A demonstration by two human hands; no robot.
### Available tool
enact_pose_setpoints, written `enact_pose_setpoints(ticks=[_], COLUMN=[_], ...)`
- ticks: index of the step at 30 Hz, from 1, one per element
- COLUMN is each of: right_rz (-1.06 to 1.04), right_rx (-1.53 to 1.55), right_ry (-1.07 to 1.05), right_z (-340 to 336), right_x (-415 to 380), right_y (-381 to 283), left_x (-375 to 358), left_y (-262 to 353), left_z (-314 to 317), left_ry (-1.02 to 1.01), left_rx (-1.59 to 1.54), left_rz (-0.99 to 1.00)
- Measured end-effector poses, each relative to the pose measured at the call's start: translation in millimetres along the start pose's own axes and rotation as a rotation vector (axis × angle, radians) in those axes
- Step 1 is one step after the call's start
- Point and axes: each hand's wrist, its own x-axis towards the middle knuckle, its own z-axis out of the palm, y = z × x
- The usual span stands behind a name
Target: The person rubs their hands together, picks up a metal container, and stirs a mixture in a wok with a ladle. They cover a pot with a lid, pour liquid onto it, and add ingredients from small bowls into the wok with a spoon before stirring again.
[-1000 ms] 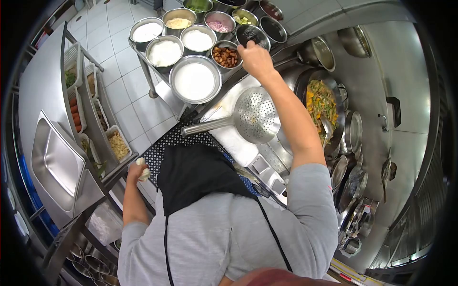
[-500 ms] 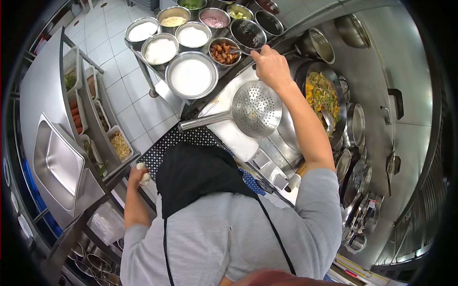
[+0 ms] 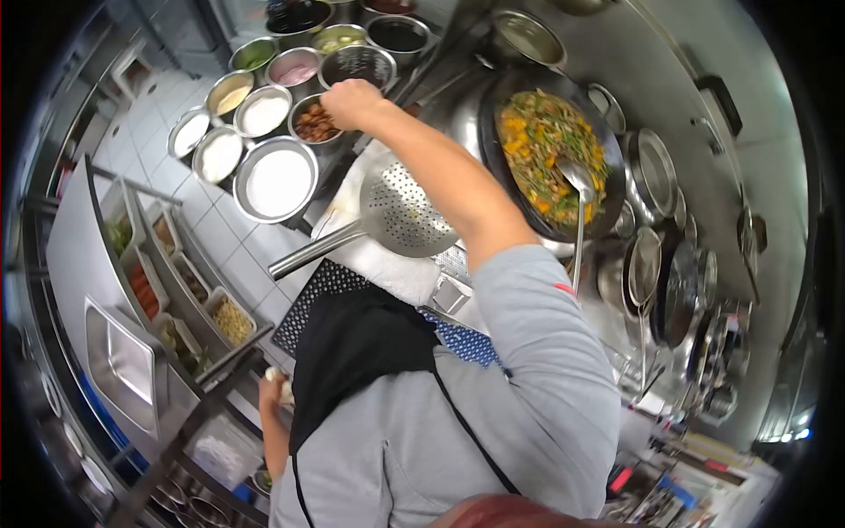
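Closed fingers mark my right hand [image 3: 352, 104] at the edge of the steel pot of brown chunks [image 3: 314, 121], close to a pot of dark sauce [image 3: 358, 63]. It seems to hold the chunk pot's spoon, which the hand hides. Low at my left side, my left hand [image 3: 268, 398] grips a crumpled whitish cloth [image 3: 278, 384]. Beneath my right forearm lies a perforated strainer [image 3: 407, 211], its handle pointing left over a white towel [image 3: 356, 255]. Right of that arm, a wok [image 3: 495, 132] holds mixed green and orange food [image 3: 537, 132], with a ladle [image 3: 578, 189] resting in it.
Several steel pots stand ahead, including a large one of white powder or liquid [image 3: 275, 179]. Leftward are vegetable trays [image 3: 231, 317] and an empty-looking steel pan [image 3: 123, 361]. Pans and lids [image 3: 651, 176] line the right wall.
The camera view has swung, showing more of the wok and its ladle. My right hand has come over the edge of the brown-chunk pot. My left hand still grips the cloth.
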Motion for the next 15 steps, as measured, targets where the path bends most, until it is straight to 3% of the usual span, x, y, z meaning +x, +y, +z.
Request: enact_pose_setpoints(ticks=[3, 5, 7, 9, 15], right_rz=[-0.009, 0.012, 0.021, 0.0, -0.168], right_rx=[0.009, -0.039, -0.068, 0.055, 0.538], right_ry=[-0.021, -0.027, 0.236, 0.406, 0.361], right_z=[0, -11, -22, -35, -19], right_x=[3, -3, -12, -13, 55], right_y=[9, 8, 0, -19, -104], left_x=[5, 6, 6, 4, 54], left_y=[-28, -41, -33, -20, 3], left_z=[-3, -4, -4, -9, -32], left_ry=[0.007, 0.06, 0.06, -0.033, -0.065], left_rx=[0.058, 0.05, -0.041, -0.079, -0.06], left_rz=[0.038, -0.139, -0.274, -0.312, -0.226])
